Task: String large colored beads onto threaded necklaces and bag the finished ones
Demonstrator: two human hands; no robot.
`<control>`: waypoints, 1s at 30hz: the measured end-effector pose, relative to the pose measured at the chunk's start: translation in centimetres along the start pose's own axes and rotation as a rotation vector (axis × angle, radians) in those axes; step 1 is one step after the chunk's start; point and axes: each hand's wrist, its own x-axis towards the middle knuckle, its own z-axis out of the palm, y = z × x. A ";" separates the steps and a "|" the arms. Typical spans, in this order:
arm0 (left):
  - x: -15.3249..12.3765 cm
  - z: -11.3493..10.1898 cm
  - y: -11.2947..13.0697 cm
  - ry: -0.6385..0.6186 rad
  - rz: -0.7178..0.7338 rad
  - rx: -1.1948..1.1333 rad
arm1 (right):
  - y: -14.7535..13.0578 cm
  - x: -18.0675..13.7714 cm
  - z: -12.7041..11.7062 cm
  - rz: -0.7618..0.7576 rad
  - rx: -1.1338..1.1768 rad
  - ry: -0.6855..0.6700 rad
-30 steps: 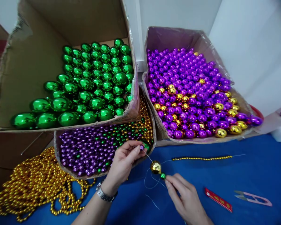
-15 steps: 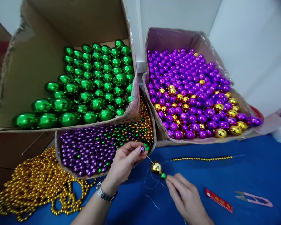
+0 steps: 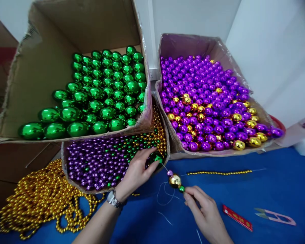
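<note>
My left hand (image 3: 136, 173), wearing a watch (image 3: 113, 199), has its fingers and thumb round a large green ball (image 3: 157, 157) at the right end of the small-bead box (image 3: 66, 169). A thin needle (image 3: 164, 166) points toward this ball. Threaded on it are a small purple bead (image 3: 170, 173), a large gold ball (image 3: 175, 181) and a small green bead (image 3: 181, 188). My right hand (image 3: 204, 210) is closed in a pinch on the needle's near end, right behind the green bead. Loose thread (image 3: 165, 204) curls on the blue table below.
Behind stand a carton (image 3: 12, 101) of large green balls and another carton (image 3: 165, 118) of purple and gold balls. Gold bead strings (image 3: 38, 200) pile up at left. A gold bead strand (image 3: 218, 172), a red packet (image 3: 237, 218) and thread snips (image 3: 276, 217) lie at right.
The small purple bead has gone from my left fingers onto the needle, against the gold ball. My left hand has moved onto the large green ball; my right hand has shifted slightly right.
</note>
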 end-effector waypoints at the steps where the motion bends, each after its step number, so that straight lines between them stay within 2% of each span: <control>1: 0.1 0.2 -0.3 -0.035 0.056 0.106 | 0.0 0.0 0.0 0.012 0.005 0.003; 3: 0.1 0.8 -0.7 -0.081 0.115 0.238 | -0.1 -0.1 0.1 0.030 0.016 0.004; 5: 0.1 1.4 -1.0 -0.092 0.114 0.278 | -0.2 -0.1 0.1 0.030 0.018 0.004; 8: 0.1 1.6 -1.1 -0.027 0.036 0.143 | -0.2 -0.2 -0.1 0.011 0.007 0.008; 10: 0.1 1.2 -0.8 0.048 -0.101 -0.119 | -0.2 -0.2 -0.2 0.001 0.005 0.025; 13: 0.0 0.3 0.0 0.145 -0.347 -0.732 | 0.0 -0.2 -0.1 0.001 0.013 0.030; 15: -0.1 0.0 0.5 0.148 -0.436 -1.114 | 0.0 -0.3 0.1 -0.006 0.018 0.013; 17: -0.4 0.0 0.7 0.135 -0.486 -1.357 | 0.0 -0.4 0.4 -0.030 0.018 -0.002; 19: -0.7 0.3 0.8 0.168 -0.527 -1.502 | -0.1 -0.6 0.7 -0.055 0.009 -0.010; 23: -1.1 1.3 1.0 0.239 -0.533 -1.635 | -0.2 -0.7 1.0 -0.089 -0.020 -0.012; 30: -1.1 1.9 1.9 0.306 -0.507 -1.632 | -0.1 -0.8 1.2 -0.134 -0.046 -0.001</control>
